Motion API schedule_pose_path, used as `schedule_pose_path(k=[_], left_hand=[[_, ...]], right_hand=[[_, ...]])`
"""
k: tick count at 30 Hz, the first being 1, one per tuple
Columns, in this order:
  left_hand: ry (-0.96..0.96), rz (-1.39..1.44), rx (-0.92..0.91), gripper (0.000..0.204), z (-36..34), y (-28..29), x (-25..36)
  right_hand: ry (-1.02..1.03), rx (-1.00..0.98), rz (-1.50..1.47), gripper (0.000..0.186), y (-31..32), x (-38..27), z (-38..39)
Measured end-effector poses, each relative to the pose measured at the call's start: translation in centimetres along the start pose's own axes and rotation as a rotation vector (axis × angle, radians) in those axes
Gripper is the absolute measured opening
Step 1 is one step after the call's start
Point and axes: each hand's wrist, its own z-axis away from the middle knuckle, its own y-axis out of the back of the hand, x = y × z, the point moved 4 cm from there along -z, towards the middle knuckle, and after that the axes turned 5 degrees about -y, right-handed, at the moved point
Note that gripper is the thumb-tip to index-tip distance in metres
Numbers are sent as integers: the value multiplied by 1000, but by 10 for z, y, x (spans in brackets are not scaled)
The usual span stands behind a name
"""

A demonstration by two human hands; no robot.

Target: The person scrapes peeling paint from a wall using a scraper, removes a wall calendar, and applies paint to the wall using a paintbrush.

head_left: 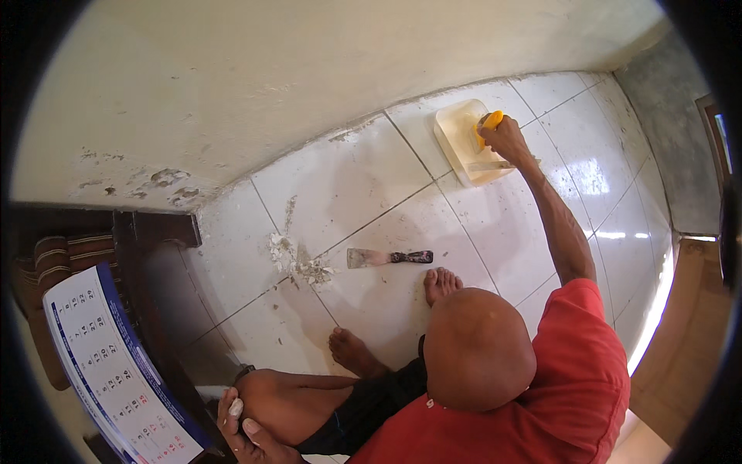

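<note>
My right hand [504, 141] is closed around a yellow-handled tool [491, 121] over a pale rectangular plastic tub [447, 139]. The tool's working end cannot be made out. A thin flat strip [488, 165] lies across the tub's near side. My left hand [251, 433], dusted with white, is beside my left knee, its fingers curled at a small whitish lump [236, 407]. On the floor between my feet and the wall, a scraper [386, 257] with a black handle lies flat, its smeared blade pointing left.
White flakes and crumbs [309, 269] lie on the white floor tiles [363, 174], left of the scraper. The cream wall [255, 85] has a peeling patch [166, 178] low down. Dark wooden furniture [158, 228] and a calendar sheet [116, 371] stand close on my left.
</note>
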Motion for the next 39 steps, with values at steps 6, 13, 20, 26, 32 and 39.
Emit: schedule_pose_path(k=[6, 13, 20, 26, 32, 39], left_hand=[[82, 52, -102, 30, 20, 15, -43], [108, 38, -67, 31, 17, 16, -57], [49, -5, -78, 32, 17, 18, -77], [63, 33, -25, 32, 22, 25, -87], [76, 30, 4, 30, 23, 34, -92], [77, 86, 13, 28, 33, 33, -87]], right_hand=[[-22, 26, -166, 30, 12, -25, 26], [160, 180, -153, 25, 63, -106, 83], [134, 293, -84, 25, 60, -127, 121], [263, 393, -77, 21, 54, -136, 145], [334, 409, -257, 15, 38, -122, 157], [279, 315, -226, 19, -36, -39, 132]])
